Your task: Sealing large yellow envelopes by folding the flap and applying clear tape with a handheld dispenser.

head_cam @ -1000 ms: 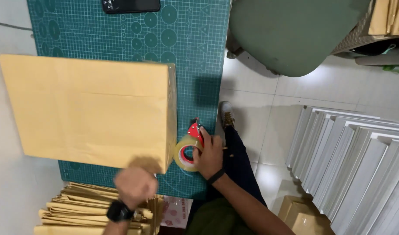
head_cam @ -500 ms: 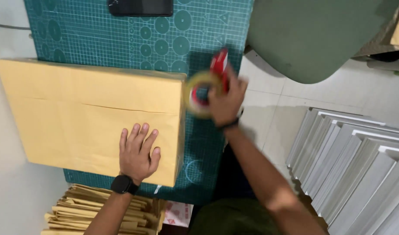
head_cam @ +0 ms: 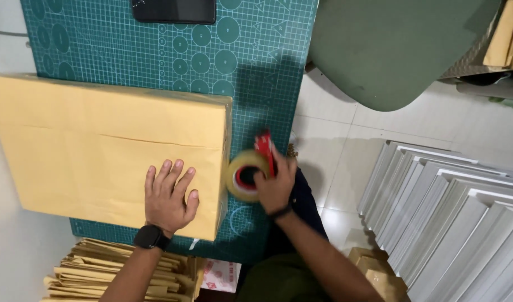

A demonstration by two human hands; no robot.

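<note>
A large parcel wrapped in yellow-brown paper (head_cam: 94,145) lies on a green cutting mat (head_cam: 251,72). My left hand (head_cam: 169,196) rests flat on the parcel's near right corner, fingers spread, a black watch on the wrist. My right hand (head_cam: 276,184) grips a red tape dispenser with a roll of clear-brown tape (head_cam: 246,174). The roll sits against the parcel's right side face, close to the near corner.
A dark tablet (head_cam: 175,10) lies at the mat's far edge. A green chair seat (head_cam: 396,50) stands to the right. White panels (head_cam: 457,218) are stacked on the tiled floor at right. Folded brown paper (head_cam: 100,271) is piled below the table's near edge.
My right hand has brought the tape dispenser down from above the parcel's far right corner to its right side face. My left hand stays pressed flat on the parcel.
</note>
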